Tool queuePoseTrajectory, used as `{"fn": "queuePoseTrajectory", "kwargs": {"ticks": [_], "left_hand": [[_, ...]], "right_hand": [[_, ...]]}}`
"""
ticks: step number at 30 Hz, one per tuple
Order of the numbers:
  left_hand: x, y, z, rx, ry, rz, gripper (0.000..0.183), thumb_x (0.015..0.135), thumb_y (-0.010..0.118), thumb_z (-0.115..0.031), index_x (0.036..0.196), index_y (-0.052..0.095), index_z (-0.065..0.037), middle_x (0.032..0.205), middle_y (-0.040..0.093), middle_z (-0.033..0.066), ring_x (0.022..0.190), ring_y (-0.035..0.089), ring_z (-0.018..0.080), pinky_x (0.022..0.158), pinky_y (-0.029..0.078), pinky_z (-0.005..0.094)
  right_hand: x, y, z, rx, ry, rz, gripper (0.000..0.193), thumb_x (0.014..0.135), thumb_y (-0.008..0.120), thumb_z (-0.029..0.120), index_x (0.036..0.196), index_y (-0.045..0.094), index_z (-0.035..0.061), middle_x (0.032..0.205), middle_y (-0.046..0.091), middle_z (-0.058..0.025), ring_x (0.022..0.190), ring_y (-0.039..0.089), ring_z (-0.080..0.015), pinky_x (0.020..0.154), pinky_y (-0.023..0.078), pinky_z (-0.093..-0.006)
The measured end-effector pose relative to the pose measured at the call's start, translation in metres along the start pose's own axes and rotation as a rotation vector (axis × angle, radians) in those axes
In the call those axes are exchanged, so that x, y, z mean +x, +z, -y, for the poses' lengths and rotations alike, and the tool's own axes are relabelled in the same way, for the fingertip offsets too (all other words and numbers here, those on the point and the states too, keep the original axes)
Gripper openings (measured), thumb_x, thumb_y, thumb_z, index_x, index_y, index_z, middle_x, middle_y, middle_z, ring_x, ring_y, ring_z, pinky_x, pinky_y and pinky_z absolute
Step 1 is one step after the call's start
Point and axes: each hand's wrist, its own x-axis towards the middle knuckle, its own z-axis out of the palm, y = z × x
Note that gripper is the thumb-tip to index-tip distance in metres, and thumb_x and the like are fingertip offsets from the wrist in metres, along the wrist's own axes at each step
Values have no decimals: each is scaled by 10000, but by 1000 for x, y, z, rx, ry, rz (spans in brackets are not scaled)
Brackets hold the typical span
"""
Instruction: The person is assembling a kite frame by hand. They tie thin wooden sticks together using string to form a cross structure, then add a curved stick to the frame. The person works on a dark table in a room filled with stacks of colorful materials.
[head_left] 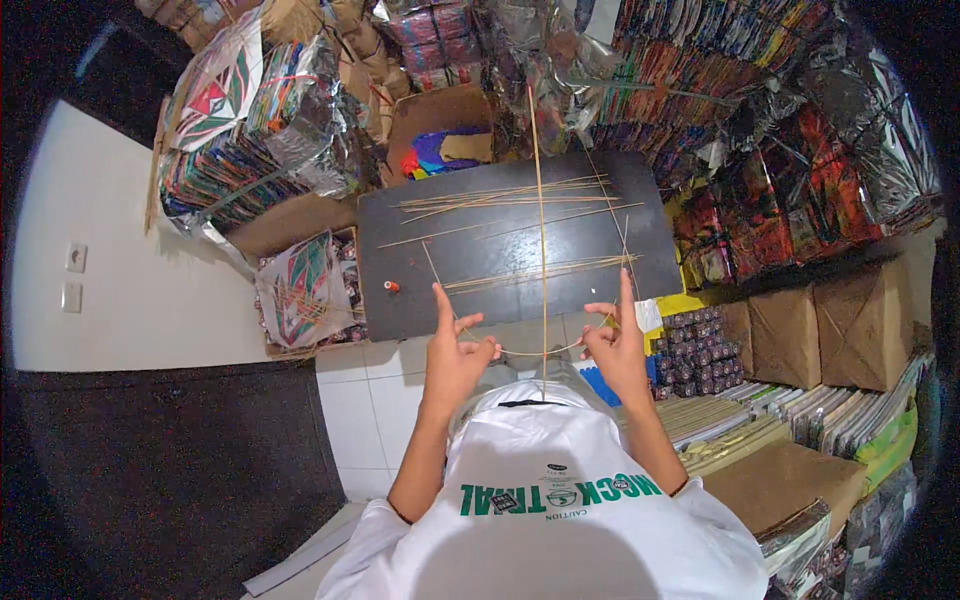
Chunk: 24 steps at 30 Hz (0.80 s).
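A thin bamboo stick [540,353] is bent into a wide U in front of my lap, its ends rising over the table. My left hand [458,345] pinches it on one side, index finger stretched along the upward arm. On the other side my right hand [616,345] grips it the same way. Crossing the bend is a longer, straight bamboo stick [541,210] that runs from my lap past the table's far edge. Whether the two are tied together cannot be made out. Several loose bamboo sticks [530,275] lie across the dark table [420,315] beyond my hands.
A small red thread spool [391,286] stands at the table's left. Wrapped stacks of colourful sheets [255,130] rise at the far left and far right. An open cardboard box [440,110] sits behind the table. Brown parcels [855,320] and flat bundles [740,430] fill the right side.
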Motion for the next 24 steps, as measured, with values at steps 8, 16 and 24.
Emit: {"fn": "queuePoseTrajectory", "kwargs": {"ticks": [8, 16, 24], "left_hand": [[7, -9, 4, -221, -130, -43, 1048, 866, 653, 67, 1536, -151, 29, 1176, 626, 278, 844, 720, 257, 709, 633, 331], [-4, -3, 30, -206, -49, -29, 1057, 859, 663, 79, 1585, -88, -88, 1196, 607, 275, 821, 714, 236, 704, 624, 325], [11, -8, 14, -133, -32, 96, 1031, 801, 652, 119, 1606, 45, -101, 1125, 623, 220, 740, 704, 196, 643, 606, 321]], "right_hand": [[-2, 3, 12, 292, 163, -103, 932, 868, 604, -93, 1596, 44, 65, 1108, 598, -185, 722, 679, -180, 626, 600, -288], [-11, 1, -6, 203, 98, -80, 941, 840, 576, -122, 1606, 86, 119, 1082, 596, -164, 741, 682, -174, 633, 596, -290], [4, -7, -1, 119, 53, 65, 942, 798, 561, -132, 1605, 185, 176, 1077, 592, -138, 715, 669, -144, 591, 570, -270]]}}
